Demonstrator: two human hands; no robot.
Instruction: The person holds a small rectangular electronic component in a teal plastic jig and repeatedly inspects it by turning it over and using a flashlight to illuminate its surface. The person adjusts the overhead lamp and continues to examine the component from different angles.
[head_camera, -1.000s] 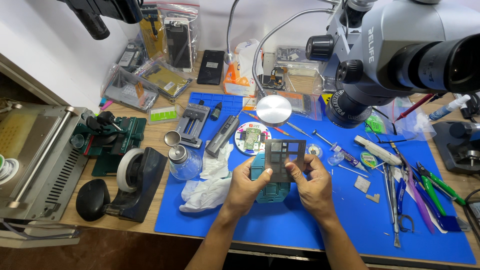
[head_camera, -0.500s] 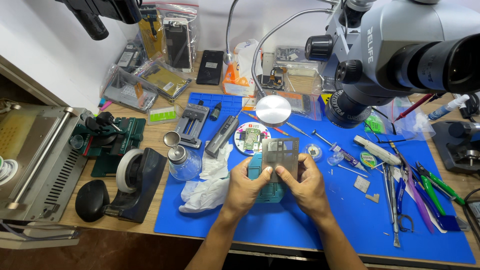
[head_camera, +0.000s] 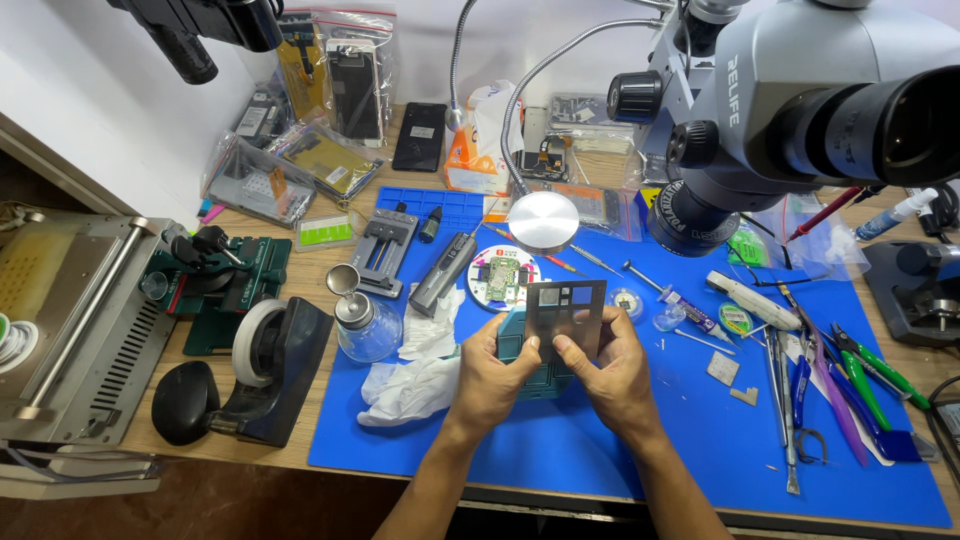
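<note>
Both hands are up over the blue mat (head_camera: 640, 450) and both are on the same piece: a thin grey metal stencil plate (head_camera: 566, 318) with small square cut-outs. The left hand (head_camera: 492, 376) is closed on its left edge, thumb on top, while the right hand (head_camera: 612, 372) pinches the lower right part, thumb pressed flat on the face. The plate is held just above a teal fixture block (head_camera: 520, 372) lying on the mat (how much of that block sits under the fingers, hard to tell).

Just behind the plate sits a round white dish with a green circuit board (head_camera: 503, 277) in it, and behind that a shiny metal disc (head_camera: 543, 221). To the left, a crumpled white cloth (head_camera: 415, 385) lies touching a small glass bottle with a metal cap (head_camera: 364, 325), with a grey pen-shaped tool (head_camera: 443, 271) near them. Far left on the wooden worktop (head_camera: 330, 250) stands a black tape dispenser (head_camera: 270, 368).

To the right, tweezers and pliers (head_camera: 830, 375) are spread along the mat, well apart from the hands. The grey microscope head (head_camera: 800, 110) hangs over the upper right.
</note>
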